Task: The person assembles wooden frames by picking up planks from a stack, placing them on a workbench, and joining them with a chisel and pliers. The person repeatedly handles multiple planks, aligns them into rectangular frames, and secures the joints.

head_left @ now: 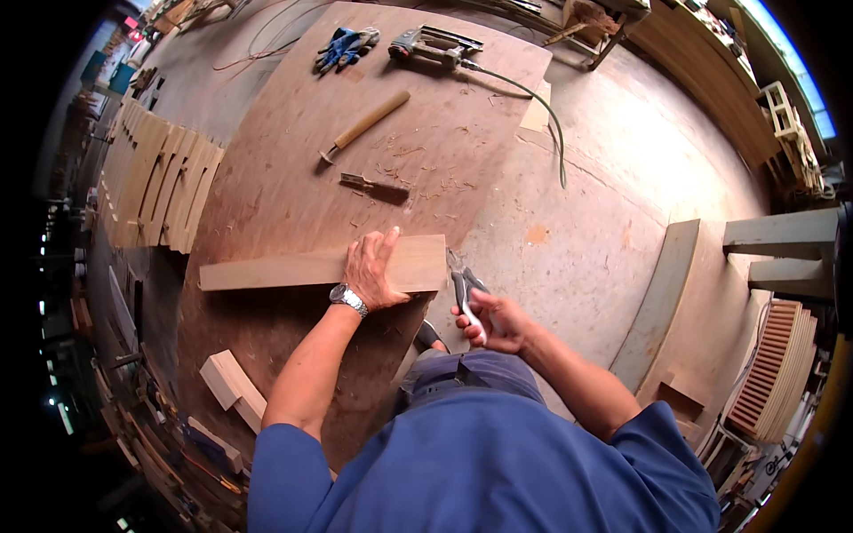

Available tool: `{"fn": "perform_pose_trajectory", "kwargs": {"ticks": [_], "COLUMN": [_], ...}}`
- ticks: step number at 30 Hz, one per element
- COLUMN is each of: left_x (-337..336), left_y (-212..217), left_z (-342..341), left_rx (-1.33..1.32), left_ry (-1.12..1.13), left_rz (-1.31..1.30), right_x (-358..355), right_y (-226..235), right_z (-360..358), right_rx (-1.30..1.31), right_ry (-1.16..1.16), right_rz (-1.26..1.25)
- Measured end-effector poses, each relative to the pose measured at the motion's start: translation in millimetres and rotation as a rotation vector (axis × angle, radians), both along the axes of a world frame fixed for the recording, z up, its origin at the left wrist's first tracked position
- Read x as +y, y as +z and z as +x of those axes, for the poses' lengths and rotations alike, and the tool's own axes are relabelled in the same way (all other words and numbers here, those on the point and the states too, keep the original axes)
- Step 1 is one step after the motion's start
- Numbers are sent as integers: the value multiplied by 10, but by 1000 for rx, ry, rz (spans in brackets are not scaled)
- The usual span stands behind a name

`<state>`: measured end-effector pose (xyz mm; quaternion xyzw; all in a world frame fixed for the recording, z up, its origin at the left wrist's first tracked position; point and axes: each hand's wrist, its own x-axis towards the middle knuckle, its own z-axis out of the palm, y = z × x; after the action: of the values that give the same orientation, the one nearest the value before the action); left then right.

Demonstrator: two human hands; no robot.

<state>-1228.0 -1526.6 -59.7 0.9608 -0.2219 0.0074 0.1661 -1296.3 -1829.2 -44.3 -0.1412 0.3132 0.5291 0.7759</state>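
A pale wooden beam (306,269) lies across the near part of the brown plywood worktop (293,169). My left hand (370,269), with a metal watch at its wrist, grips the beam near its right end, fingers over the top and thumb along the near edge. Just right of that end, my right hand (499,322) is closed round the handles of dark-gripped pliers (462,286). The pliers' jaws point at the beam's end face; whether they touch it I cannot tell. Beyond the beam lie a chisel (373,186) and a wooden-handled hammer (369,127).
A nail gun (435,44) with a dark hose (546,111) and blue work gloves (346,48) lie at the worktop's far end. Wood shavings (444,186) are scattered mid-table. Stacked boards (160,178) stand at left, a wooden block (233,384) lies near left, and a large panel (684,311) stands right.
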Motion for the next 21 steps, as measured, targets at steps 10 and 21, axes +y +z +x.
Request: {"fn": "perform_pose_trajectory", "kwargs": {"ticks": [10, 21], "left_x": [-296, -939], "left_y": [-30, 108], "left_z": [-128, 193], "left_rx": [1, 233], "left_ry": [36, 435], "left_rz": [-61, -159], "right_x": [342, -383], "right_y": [70, 57], "right_z": [-346, -112], "right_rx": [-24, -440], "right_ry": [-313, -8], "right_rz": [-13, -825]}}
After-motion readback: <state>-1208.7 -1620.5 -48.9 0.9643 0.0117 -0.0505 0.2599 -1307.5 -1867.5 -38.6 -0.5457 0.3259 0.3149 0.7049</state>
